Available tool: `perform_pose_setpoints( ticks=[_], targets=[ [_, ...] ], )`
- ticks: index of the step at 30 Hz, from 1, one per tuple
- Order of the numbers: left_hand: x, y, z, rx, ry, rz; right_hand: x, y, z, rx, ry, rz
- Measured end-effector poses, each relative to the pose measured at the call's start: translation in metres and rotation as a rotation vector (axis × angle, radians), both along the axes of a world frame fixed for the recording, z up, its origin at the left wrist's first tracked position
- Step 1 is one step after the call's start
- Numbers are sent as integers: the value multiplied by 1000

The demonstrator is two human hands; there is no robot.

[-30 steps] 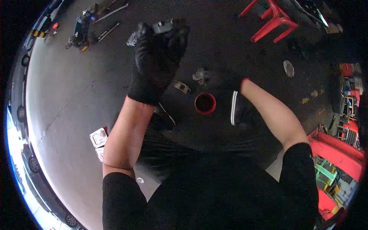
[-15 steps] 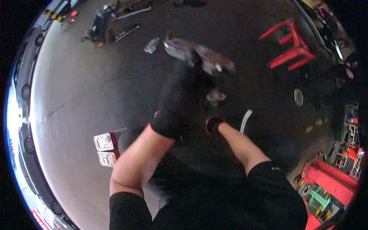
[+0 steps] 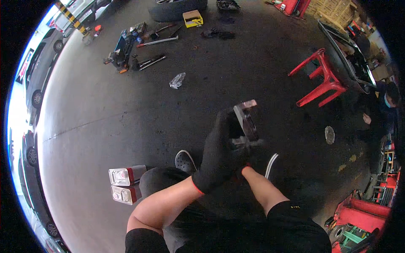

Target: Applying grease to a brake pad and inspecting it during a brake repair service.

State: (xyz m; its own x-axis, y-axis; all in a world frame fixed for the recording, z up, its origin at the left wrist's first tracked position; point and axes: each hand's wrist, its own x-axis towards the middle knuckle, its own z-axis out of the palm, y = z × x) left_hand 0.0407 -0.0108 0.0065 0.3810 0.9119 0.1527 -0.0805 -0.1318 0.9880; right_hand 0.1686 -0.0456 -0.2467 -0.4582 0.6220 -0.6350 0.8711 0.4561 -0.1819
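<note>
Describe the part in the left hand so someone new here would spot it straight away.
From the red stool, move left and down to the black-gloved left hand near the picture's middle. The part juts from that hand's right side, above the dark floor. Blurred as it is, its grey and reddish-brown surfaces set it apart from the plain black glove.

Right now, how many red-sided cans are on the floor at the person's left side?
2. The first can is on the floor beside the left knee; the second can is next to it, lower in the picture. Others may be hidden.
</note>
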Motion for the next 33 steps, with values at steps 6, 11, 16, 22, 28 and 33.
perform_pose_setpoints(
  ticks=[6,11,16,22,28,33],
  targets=[
    [-5,-3,-10,246,109,18,-3,-2,16,44,50,8],
    [-5,-5,3,85,139,-69,-2,-4,26,59,87,12],
    [-6,-4,7,217,209,-37,0,1,39,67,121,15],
    [-8,10,-5,-455,-407,-112,2,-15,62,90,154,12],
    [-9,21,5,-778,-699,-98,49,1,104,141,162,-11],
    [-23,24,-6,-930,-761,-109,83,-10,203,249,496,-286]
  ],
)
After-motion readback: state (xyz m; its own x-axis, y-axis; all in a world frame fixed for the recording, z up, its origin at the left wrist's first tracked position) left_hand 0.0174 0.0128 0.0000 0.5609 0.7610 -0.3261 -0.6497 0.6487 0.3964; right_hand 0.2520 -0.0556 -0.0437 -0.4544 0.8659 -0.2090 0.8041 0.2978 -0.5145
